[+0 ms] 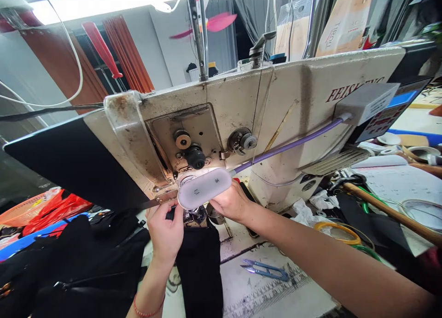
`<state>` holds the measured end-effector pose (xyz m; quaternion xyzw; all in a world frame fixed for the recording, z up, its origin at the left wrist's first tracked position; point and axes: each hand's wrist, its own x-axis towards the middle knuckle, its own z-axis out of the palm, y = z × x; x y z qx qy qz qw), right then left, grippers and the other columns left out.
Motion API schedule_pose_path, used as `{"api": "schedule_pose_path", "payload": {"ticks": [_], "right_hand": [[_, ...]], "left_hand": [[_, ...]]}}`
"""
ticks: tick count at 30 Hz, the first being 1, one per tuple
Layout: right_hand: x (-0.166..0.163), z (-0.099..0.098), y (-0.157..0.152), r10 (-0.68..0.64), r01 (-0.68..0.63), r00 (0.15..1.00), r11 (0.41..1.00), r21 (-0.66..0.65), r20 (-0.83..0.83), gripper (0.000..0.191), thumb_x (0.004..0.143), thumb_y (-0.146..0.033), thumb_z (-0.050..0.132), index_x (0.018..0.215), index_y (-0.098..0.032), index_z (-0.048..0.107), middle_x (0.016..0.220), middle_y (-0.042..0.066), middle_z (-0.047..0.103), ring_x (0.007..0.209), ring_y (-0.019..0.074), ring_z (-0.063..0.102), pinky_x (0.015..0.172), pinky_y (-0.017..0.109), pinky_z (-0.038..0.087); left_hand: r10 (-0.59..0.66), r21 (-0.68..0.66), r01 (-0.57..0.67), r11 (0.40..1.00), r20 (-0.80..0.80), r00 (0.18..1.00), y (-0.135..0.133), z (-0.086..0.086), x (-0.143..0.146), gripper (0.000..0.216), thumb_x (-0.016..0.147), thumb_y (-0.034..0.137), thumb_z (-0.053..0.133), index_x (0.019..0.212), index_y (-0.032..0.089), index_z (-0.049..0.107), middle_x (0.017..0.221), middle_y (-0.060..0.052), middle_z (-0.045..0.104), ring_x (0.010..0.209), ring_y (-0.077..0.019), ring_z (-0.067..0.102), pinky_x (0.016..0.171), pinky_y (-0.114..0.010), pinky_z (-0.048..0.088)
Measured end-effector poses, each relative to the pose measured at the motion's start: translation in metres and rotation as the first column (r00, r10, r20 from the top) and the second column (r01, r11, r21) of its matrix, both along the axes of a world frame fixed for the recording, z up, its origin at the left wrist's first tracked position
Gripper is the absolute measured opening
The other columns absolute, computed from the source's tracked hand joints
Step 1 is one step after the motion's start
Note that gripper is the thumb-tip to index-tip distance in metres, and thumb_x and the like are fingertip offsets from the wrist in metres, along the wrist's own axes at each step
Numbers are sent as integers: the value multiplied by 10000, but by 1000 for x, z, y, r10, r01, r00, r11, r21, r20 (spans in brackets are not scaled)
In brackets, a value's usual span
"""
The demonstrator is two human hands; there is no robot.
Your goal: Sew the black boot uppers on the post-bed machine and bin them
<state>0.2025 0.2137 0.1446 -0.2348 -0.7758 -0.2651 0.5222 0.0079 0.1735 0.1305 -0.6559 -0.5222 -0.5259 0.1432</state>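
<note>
So the black fabric (200, 267) is lying in a long strip on the worktop (311, 299), running from the near edge straight up under the presser foot (195, 215) of the sewing machine (241, 110). The left hand (165, 232) is right at the left side of the foot, fingers curled in and pinched on the top edge of the fabric, thumb pressed against them. It has a thin red bracelet (148, 312) on the wrist. The right hand (229, 202) sits on the other side of the foot, just behind it and touching the machine bed area, but its fingertips are tucked behind the little white lamp (204, 188), so I can't tell if it's gripping anything or just resting there. That lamp hangs off a purple cable (293, 145) and sits directly above both hands. Going outward, a pair of blue thread snips (266, 270) lies on the worktop to the right of the fabric, near a printed ruler strip (272, 294). Further right there's a yellow ring (340, 232) and a wooden stick (390, 213), and on the far left a heap of more dark cloth (79, 262) with red-orange bags (51, 207) behind it.
</note>
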Motion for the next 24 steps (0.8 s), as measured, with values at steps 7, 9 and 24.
{"api": "schedule_pose_path", "payload": {"ticks": [7, 9, 24], "right_hand": [[-2, -9, 0, -39, 40, 999, 999, -33, 38, 303, 915, -131, 408, 763, -186, 664, 604, 20, 526, 596, 166, 415, 638, 286, 336], [-2, -10, 0, -40, 41, 998, 999, -33, 44, 299, 919, -136, 409, 773, -185, 666, 609, 20, 524, 604, 165, 417, 646, 285, 339], [-2, 0, -3, -42, 45, 998, 998, 54, -51, 347, 923, -137, 448, 661, -199, 667, 561, 9, 491, 644, 162, 425, 681, 300, 321]], "left_hand": [[-19, -23, 19, 1000, 21, 1000, 0, 0, 0, 116, 823, 287, 620, 746, 205, 649, 678, -17, 606, 732, -214, 575, 831, -371, 453], [-21, -10, 21, 1000, 13, 1000, 0, 0, 0, 113, 824, 273, 618, 743, 200, 649, 674, -20, 604, 750, -220, 583, 859, -386, 445], [-23, 0, 23, 1000, -4, 1000, -1, 2, 2, 124, 833, 263, 607, 740, 191, 649, 664, -22, 589, 749, -223, 573, 840, -379, 440]]}}
